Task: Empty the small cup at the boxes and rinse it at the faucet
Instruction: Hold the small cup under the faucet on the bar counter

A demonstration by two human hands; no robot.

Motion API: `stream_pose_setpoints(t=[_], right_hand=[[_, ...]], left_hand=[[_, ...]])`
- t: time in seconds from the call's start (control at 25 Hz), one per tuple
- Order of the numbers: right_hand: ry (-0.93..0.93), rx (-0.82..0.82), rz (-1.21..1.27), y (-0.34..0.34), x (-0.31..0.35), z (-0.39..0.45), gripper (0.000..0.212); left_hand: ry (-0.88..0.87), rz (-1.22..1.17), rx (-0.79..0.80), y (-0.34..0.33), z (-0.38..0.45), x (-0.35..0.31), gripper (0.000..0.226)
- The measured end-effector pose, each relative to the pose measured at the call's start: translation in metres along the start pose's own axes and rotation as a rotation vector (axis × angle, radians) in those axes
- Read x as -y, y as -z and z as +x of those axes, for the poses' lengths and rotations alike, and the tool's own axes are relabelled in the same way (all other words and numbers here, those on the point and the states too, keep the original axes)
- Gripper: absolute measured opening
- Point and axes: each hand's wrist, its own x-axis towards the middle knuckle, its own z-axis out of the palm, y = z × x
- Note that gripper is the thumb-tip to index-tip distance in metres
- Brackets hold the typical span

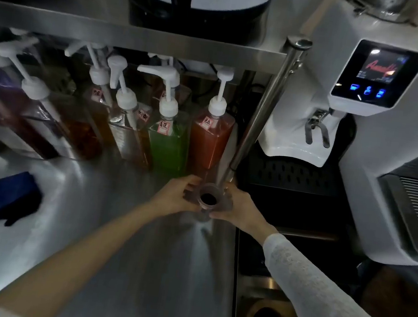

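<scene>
A blue cloth (12,197) lies on the steel counter (117,239) at the far left. Behind it, pump bottles (169,131) stand in a row under the shelf. Moving right, the left hand (176,196) and the right hand (238,208) close around the small cup (208,198) from either side, fingers wrapped on its wall. The cup stands upright, mouth facing up, dark inside, near the foot of a steel post (265,107). Right of that stands a white grinder (343,96).

green bottle (168,145) | orange-red bottle (208,142) | blue cloth (11,196)
</scene>
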Motion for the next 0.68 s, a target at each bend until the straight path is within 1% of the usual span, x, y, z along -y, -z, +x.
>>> stream_pose_setpoints(t=[0.08,0.16,0.24,0.32,0.4,0.56,0.68], right_hand=[[0.009,-0.002,0.001,-0.004,-0.005,0.005,0.092],[-0.013,-0.032,-0.015,-0.009,-0.01,0.008,0.086],[-0.02,-0.065,0.017,-0.012,-0.012,0.011,0.074],[-0.009,-0.092,0.054,-0.013,-0.01,0.012,0.06],[-0.004,-0.096,0.058,-0.015,-0.01,0.013,0.052],[0.019,-0.09,0.056,-0.013,-0.004,0.011,0.049],[0.024,-0.106,0.104,-0.006,0.004,0.008,0.05]], left_hand=[[-0.017,-0.014,0.017,-0.003,0.004,0.0,0.074],[-0.027,0.001,0.009,-0.009,0.007,0.001,0.066],[-0.048,-0.011,0.007,-0.012,0.012,0.003,0.06],[-0.063,-0.022,0.011,-0.013,0.014,0.004,0.06],[-0.058,-0.011,0.007,-0.014,0.014,0.005,0.06],[-0.054,-0.018,0.013,-0.011,0.014,0.001,0.062],[-0.065,-0.027,-0.006,-0.005,0.01,-0.008,0.063]])
